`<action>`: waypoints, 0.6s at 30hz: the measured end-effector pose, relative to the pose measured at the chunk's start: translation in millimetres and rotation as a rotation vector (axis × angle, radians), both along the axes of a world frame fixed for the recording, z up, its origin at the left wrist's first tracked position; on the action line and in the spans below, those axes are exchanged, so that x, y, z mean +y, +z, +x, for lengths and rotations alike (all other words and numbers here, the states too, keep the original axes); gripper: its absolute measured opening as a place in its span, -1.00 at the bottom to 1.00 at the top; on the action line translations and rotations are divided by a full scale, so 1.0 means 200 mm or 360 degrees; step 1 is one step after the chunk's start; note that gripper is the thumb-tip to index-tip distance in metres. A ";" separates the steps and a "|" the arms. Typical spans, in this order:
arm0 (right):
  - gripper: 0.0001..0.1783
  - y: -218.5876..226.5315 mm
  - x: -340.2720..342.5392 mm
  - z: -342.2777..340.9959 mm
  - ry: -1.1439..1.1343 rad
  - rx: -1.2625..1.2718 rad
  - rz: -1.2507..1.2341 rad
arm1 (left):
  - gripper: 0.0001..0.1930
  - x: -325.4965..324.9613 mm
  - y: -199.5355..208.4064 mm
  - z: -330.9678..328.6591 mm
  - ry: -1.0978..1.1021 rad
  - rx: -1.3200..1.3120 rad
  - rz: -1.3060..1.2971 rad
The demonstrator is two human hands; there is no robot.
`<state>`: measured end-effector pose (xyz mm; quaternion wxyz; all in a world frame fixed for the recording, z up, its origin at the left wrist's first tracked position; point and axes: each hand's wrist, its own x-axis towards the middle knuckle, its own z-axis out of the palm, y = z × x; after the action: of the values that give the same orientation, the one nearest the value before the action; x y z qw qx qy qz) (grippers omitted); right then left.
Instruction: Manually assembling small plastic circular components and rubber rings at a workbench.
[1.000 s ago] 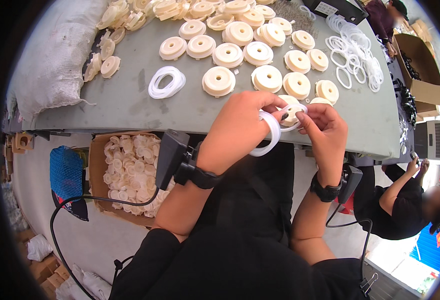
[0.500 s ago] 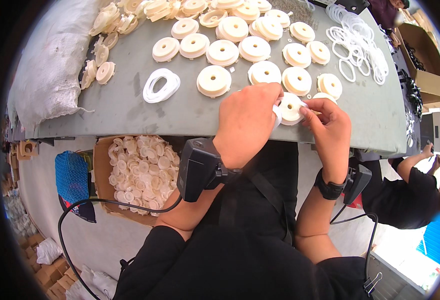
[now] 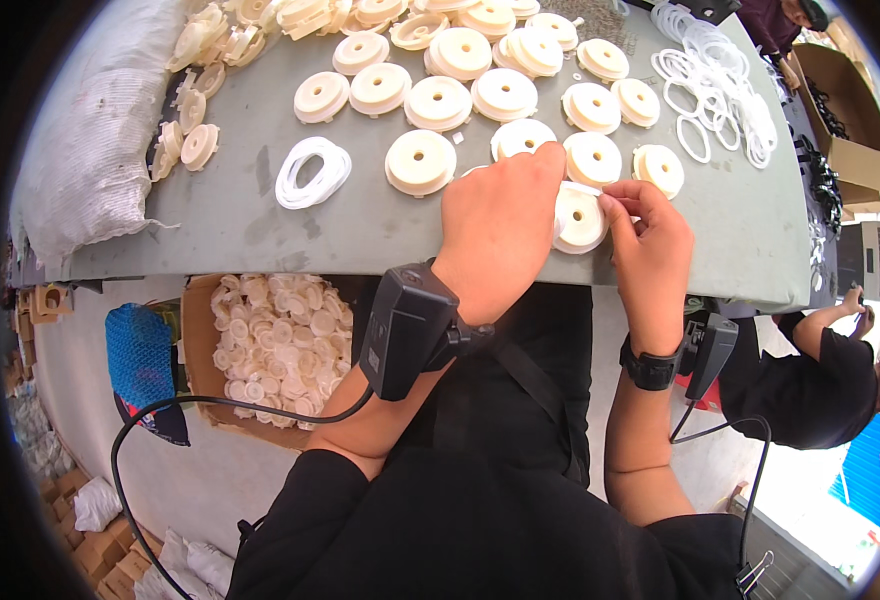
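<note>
A round cream plastic disc (image 3: 582, 222) with a centre hole sits near the table's front edge, between my two hands. A thin white ring (image 3: 586, 189) runs along its far edge, and I cannot tell whether it goes all the way round. My right hand (image 3: 652, 240) pinches this ring between thumb and fingers at the disc's right side. My left hand (image 3: 500, 220) is closed at the disc's left edge, back up. Its fingertips are mostly hidden, so its exact hold on the ring or disc is unclear.
Several similar discs (image 3: 420, 162) stand across the grey table (image 3: 230, 240). A loop of white rings (image 3: 313, 172) lies left, and more loose rings (image 3: 695, 140) lie right. A white sack (image 3: 100, 140) leans at the left; a carton of pale parts (image 3: 280, 345) stands below. Another person (image 3: 810, 390) is at the right.
My right hand has shifted slightly left, its fingers now at the disc's upper right edge. The white ring shows along the disc's far side instead of its left. The view has shifted a little.
</note>
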<state>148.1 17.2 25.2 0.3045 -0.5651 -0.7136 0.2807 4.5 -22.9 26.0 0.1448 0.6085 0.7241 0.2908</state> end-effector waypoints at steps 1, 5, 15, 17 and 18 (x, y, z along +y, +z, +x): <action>-0.88 0.00 0.00 0.00 0.0001 -0.0005 0.0003 | -0.83 0.00 0.00 0.00 0.0006 0.0047 -0.0011; -0.89 0.00 0.02 0.00 0.0086 -0.0029 -0.0001 | -0.86 0.00 0.00 -0.02 -0.0008 0.0134 -0.0089; -0.91 0.06 0.06 0.00 0.0094 -0.0082 -0.0120 | -0.86 0.01 0.02 -0.03 -0.0138 0.0077 0.0058; -0.90 -0.01 0.08 0.02 0.0105 -0.0093 -0.0043 | -0.85 0.00 0.00 -0.01 -0.0114 0.0149 0.0091; -0.89 -0.04 0.08 0.04 0.0190 -0.0118 0.0092 | -0.86 -0.01 -0.03 -0.01 -0.0109 0.0141 0.0116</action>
<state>156.0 33.9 17.2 0.2769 -0.5225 -0.7646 0.2564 1.7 -24.2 20.9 0.1002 0.6502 0.6974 0.2845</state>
